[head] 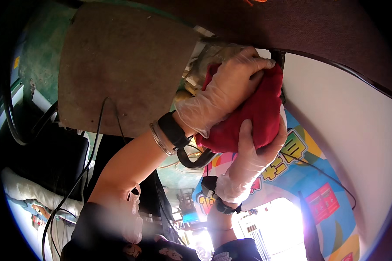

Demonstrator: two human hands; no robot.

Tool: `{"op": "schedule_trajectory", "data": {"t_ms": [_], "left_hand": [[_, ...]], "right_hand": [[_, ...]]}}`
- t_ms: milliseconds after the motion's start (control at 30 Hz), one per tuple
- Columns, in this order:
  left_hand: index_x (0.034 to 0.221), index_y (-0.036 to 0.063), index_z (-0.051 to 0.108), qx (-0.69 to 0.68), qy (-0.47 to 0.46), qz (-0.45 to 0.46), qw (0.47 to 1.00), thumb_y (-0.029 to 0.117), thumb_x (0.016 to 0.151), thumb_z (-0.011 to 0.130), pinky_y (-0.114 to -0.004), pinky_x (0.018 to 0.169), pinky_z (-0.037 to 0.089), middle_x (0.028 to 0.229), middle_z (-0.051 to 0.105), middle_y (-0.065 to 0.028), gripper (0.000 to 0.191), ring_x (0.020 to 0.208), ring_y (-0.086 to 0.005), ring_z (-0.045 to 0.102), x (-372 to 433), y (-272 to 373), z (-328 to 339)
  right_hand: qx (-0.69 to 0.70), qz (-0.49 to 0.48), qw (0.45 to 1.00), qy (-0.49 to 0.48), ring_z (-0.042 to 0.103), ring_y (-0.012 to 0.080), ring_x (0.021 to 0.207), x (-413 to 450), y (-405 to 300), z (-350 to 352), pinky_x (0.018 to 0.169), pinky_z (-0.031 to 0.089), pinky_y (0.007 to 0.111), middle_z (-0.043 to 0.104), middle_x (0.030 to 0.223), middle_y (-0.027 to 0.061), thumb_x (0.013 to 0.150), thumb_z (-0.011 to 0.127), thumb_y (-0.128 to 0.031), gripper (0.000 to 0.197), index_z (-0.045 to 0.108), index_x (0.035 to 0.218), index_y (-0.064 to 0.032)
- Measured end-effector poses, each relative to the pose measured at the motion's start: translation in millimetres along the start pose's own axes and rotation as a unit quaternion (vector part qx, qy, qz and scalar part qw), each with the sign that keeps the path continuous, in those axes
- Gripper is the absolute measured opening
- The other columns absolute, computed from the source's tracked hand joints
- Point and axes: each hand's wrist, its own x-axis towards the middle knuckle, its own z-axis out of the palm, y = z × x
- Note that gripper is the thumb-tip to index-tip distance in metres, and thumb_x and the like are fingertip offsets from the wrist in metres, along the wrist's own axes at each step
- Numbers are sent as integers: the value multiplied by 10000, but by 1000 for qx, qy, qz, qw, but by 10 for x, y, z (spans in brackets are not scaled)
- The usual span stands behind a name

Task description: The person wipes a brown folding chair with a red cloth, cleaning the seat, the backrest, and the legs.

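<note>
A red cloth (261, 107) is bunched in front of me, and both hands are on it. My left hand (232, 84), in a thin clear glove, presses over its upper part, with fingertips at the top edge. Below it, my right hand (258, 153), also gloved, grips the lower end between thumb and fingers. A curved black metal tube (196, 162) emerges under the cloth's lower left edge, and a black bar (278, 58) stands at its upper right. Whatever lies beneath the cloth is hidden.
A flat brown panel (124, 68) sits at upper left, and a dark maroon surface (339, 29) crosses the top. A white panel (339, 98) and a colourful printed banner (320, 176) with writing stand right. Black cables (99, 137) hang at left, near black curved tubing (13, 124).
</note>
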Motion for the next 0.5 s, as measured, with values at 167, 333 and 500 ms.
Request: {"op": "schedule_trajectory", "data": {"t_ms": [167,333,500], "left_hand": [[1108,107,644,-5,-47,-6,999,31,835,603,-318,806,489,1016,579,-115,286,929,-290,606,-190,2,-61],[1109,124,645,-3,-70,-5,998,43,832,605,-334,778,501,1011,575,-109,292,911,-282,612,-251,10,-122],[1074,106,651,4,-21,12,1000,28,814,601,-343,766,505,977,592,-124,276,884,-301,616,-43,-9,-66]], "right_hand": [[-47,-9,999,-1,509,282,1175,-187,24,-60,1029,370,385,531,1278,165,697,653,38,558,462,1221,6],[-80,-36,996,-34,507,285,1178,-261,58,-112,1031,368,387,526,1281,170,694,645,46,564,452,1223,11],[-53,-32,998,-2,499,272,1179,-27,83,14,1041,356,388,518,1277,155,685,654,74,581,467,1230,-3]]}}
